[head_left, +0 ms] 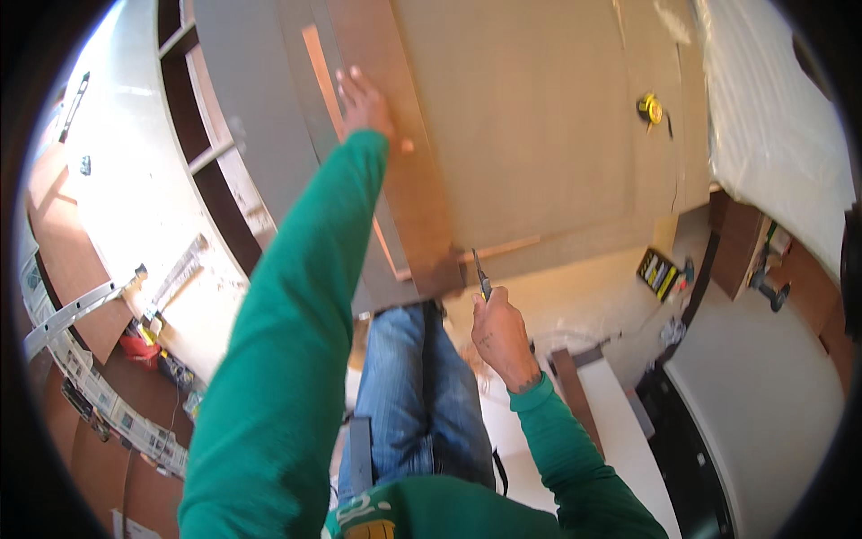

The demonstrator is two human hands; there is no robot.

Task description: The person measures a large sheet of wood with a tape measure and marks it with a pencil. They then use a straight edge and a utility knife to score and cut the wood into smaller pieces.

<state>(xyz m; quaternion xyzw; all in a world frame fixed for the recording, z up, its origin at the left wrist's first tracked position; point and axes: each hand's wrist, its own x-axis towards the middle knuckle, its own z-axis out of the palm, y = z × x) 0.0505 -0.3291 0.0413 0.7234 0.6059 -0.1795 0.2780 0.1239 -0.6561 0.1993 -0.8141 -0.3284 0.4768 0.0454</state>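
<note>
My left hand (365, 110) lies with fingers spread on a long brown strip of board (409, 180). That strip rests lengthwise on a large grey-brown panel (521, 117). In my right hand (503, 334) is a slim knife-like tool (479, 269) with a thin dark blade and a black-and-yellow handle. Its tip points up, close beside the strip's near end; I cannot tell whether it touches the panel. Narrow orange-brown bands (323, 76) show on the panel, left of the strip and along its near edge.
A yellow tape measure (650, 109) sits on the panel's right side. Clear plastic sheeting (772, 108) covers something at far right. A drill (769, 289) is below it. A black-and-yellow box (658, 273) stands beyond the near edge. An aluminium ladder (85, 314) is at left.
</note>
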